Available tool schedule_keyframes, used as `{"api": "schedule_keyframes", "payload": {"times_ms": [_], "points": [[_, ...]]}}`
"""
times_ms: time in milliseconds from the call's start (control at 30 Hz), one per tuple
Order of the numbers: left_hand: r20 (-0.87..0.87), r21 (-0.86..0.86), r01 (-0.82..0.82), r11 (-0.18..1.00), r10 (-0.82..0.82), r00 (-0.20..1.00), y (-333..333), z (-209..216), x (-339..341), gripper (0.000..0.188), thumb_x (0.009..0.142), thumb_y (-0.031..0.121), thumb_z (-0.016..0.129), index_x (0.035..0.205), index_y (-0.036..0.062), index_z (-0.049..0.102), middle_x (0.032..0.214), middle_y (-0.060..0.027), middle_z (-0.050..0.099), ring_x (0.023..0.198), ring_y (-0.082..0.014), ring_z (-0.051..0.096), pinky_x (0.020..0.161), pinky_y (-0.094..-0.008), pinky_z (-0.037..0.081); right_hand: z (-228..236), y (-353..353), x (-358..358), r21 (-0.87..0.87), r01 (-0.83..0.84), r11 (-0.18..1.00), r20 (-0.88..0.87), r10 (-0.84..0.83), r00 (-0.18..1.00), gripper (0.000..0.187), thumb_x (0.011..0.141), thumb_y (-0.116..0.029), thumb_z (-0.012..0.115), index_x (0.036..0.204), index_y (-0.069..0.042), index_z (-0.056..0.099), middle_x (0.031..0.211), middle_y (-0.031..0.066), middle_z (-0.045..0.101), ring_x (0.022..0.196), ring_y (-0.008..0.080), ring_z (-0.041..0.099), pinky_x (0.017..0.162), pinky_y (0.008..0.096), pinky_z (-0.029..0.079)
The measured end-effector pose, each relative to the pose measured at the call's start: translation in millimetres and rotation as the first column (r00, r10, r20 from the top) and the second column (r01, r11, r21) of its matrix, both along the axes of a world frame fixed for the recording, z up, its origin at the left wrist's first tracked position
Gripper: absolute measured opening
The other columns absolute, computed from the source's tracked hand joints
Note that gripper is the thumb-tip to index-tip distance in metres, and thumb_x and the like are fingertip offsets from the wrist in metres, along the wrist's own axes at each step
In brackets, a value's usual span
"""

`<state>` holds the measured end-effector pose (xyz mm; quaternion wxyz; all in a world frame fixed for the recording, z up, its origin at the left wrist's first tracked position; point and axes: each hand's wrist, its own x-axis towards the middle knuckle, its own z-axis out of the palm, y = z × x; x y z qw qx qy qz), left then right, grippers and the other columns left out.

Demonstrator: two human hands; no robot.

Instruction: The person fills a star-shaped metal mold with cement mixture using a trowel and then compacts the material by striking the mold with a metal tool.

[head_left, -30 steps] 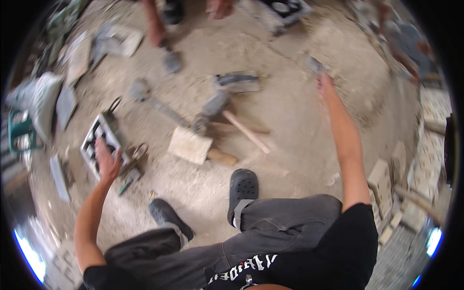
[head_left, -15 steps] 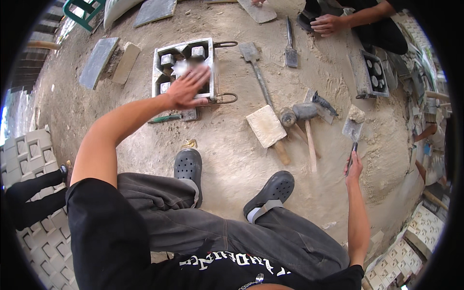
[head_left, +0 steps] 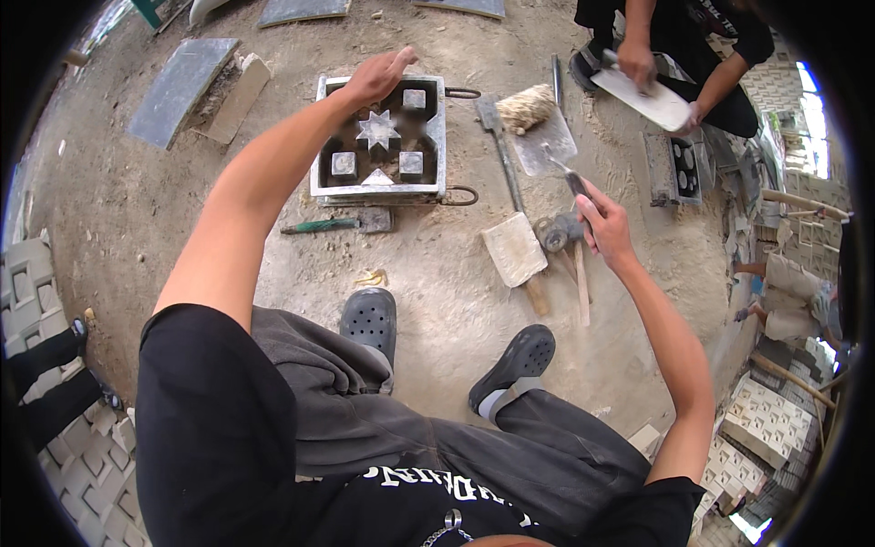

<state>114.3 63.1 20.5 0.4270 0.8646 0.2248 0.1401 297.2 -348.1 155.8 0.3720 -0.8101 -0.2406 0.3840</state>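
My right hand (head_left: pixel 605 223) is closed around the handle of a trowel (head_left: pixel 545 146). A heap of damp, sandy mix (head_left: pixel 526 109) sits on the far end of its blade, which is to the right of a square metal mould (head_left: pixel 439 150). Inside the mould are a star-shaped core (head_left: pixel 377 130) and several square blocks; two wire loops stick out on its right side. Above the mould's far left part, my left hand (head_left: pixel 378 77) is held with its fingers stretched out and nothing in it.
A green-handled tool (head_left: pixel 319 225) lies just below the mould. A long metal tool (head_left: pixel 504 159), a pale square-headed tool (head_left: pixel 513 251) and mallets (head_left: pixel 558 232) lie to its right. At the upper right a co-worker handles a pale board (head_left: pixel 645 98). Grey slabs (head_left: pixel 182 91) lie at the far left.
My right hand has swung left and away from me, bringing the loaded trowel near the mould. My left hand has moved from the mould's middle to its far edge. The co-worker now holds a board.
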Motion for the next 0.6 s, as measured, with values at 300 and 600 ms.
{"api": "schedule_keyframes", "payload": {"times_ms": [300, 600], "points": [[0.059, -0.437, 0.207, 0.875, -0.202, 0.978, -2.0, -8.5, 52.1, 0.085, 0.097, 0.059, 0.013, 0.119, -0.0092, 0.058, 0.12, -0.0229, 0.061, 0.118, -0.0315, 0.055, 0.106, -0.0376, 0.035, 6.3, 97.4, -43.1, -0.127, -0.196, 0.972, 0.325, 0.228, 0.918, 0.044, 0.088, -0.031, 0.064, 0.126, -0.009, 0.06, 0.097, 0.0111, 0.071, 0.086, 0.014, 0.066, 0.078, 0.0283, 0.049], [0.088, -0.461, 0.082, 0.884, -0.046, 0.995, -8.3, -20.8, 47.7, 0.082, 0.098, 0.057, 0.019, 0.119, -0.0143, 0.055, 0.118, -0.0235, 0.061, 0.112, -0.0305, 0.057, 0.104, -0.0329, 0.037, 25.0, 126.6, -73.1, -0.285, -0.253, 0.925, 0.544, 0.373, 0.752, 0.039, 0.087, -0.03, 0.06, 0.122, -0.013, 0.062, 0.102, 0.0196, 0.067, 0.097, 0.0365, 0.064, 0.084, 0.0399, 0.049]]}}
